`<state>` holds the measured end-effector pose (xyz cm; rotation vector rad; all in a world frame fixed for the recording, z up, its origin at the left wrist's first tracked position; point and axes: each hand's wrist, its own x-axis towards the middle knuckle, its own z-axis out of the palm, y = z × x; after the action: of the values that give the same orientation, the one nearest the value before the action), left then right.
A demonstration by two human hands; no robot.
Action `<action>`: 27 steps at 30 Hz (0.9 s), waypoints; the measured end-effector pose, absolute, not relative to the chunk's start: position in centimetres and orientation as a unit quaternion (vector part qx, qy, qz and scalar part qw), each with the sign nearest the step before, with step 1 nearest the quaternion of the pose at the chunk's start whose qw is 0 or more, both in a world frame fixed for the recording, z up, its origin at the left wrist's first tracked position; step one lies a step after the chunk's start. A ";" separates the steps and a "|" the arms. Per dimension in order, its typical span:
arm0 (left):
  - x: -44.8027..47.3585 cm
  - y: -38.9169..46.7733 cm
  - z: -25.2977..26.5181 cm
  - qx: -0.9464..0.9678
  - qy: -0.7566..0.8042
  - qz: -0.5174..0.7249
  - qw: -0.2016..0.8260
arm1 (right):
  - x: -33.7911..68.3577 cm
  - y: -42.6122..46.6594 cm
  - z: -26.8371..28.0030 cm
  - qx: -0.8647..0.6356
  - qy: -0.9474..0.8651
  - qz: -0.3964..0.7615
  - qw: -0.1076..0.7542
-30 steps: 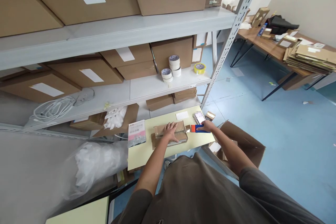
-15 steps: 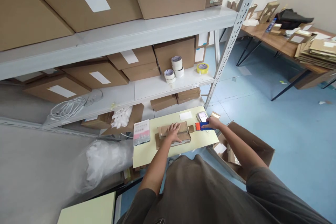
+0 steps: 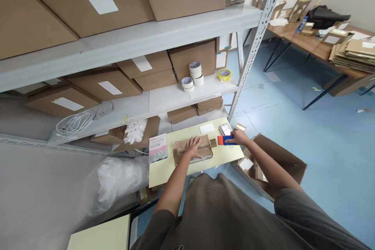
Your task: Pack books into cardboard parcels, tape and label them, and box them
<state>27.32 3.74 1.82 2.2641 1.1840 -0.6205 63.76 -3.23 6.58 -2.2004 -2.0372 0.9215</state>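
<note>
My left hand [image 3: 193, 148] lies flat on a small cardboard box [image 3: 207, 146], fingers spread, on a pale yellow table. A strip of tape runs along the top of that box. My right hand [image 3: 239, 137] is wrapped around a blue hand tool with an orange end [image 3: 225, 140]; its exact kind is too small to tell. The orange end points toward the box. Between them sits a small brown piece [image 3: 213, 143], near the box's right end. A phone-like device [image 3: 225, 129] with a blurred screen rests just beyond my right hand.
A pink-and-white printed packet [image 3: 158, 148] and a white paper [image 3: 206, 128] lie on the table [image 3: 164, 174]. Shelving [image 3: 190, 95] with tape rolls [image 3: 195, 69] and boxes stands behind. An open carton [image 3: 283, 164] is at right; a plastic bag [image 3: 117, 177] is at left.
The view has shifted very slightly. Both hands stay in place, the left on the box and the right around the blue tool.
</note>
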 end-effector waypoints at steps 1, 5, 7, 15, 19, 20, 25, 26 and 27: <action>27.3 3.7 1.8 0.833 0.436 -0.229 0.253 | 63.6 -3.2 6.2 -0.700 -0.651 0.294 -0.008; 27.4 3.6 1.8 0.833 0.438 -0.228 0.248 | 62.3 -2.9 4.6 -0.722 -0.630 0.281 -0.055; 27.4 3.6 1.8 0.834 0.440 -0.223 0.247 | 61.2 -2.7 3.9 -0.741 -0.609 0.273 -0.071; 27.2 3.5 1.2 0.835 0.445 -0.210 0.247 | 53.8 -0.8 1.7 -0.762 -0.581 0.271 -0.090; 27.2 3.4 1.4 0.835 0.444 -0.213 0.245 | 51.8 -2.3 0.1 -0.772 -0.560 0.285 -0.097; 27.2 3.4 1.5 0.835 0.443 -0.215 0.245 | 51.8 -3.0 -0.4 -0.783 -0.544 0.288 -0.091; 27.3 3.6 2.0 0.832 0.442 -0.227 0.247 | 53.0 -6.7 -2.8 -0.842 -0.442 0.303 -0.055; 27.4 3.6 2.0 0.832 0.441 -0.229 0.247 | 53.1 -7.3 -3.2 -0.834 -0.450 0.316 -0.051; 27.4 3.7 2.0 0.832 0.440 -0.231 0.248 | 53.0 -7.7 -3.5 -0.819 -0.465 0.332 -0.047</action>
<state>27.39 3.65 2.02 2.2664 1.1995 -0.6304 53.05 -7.72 -3.51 -2.6532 -1.5063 1.0764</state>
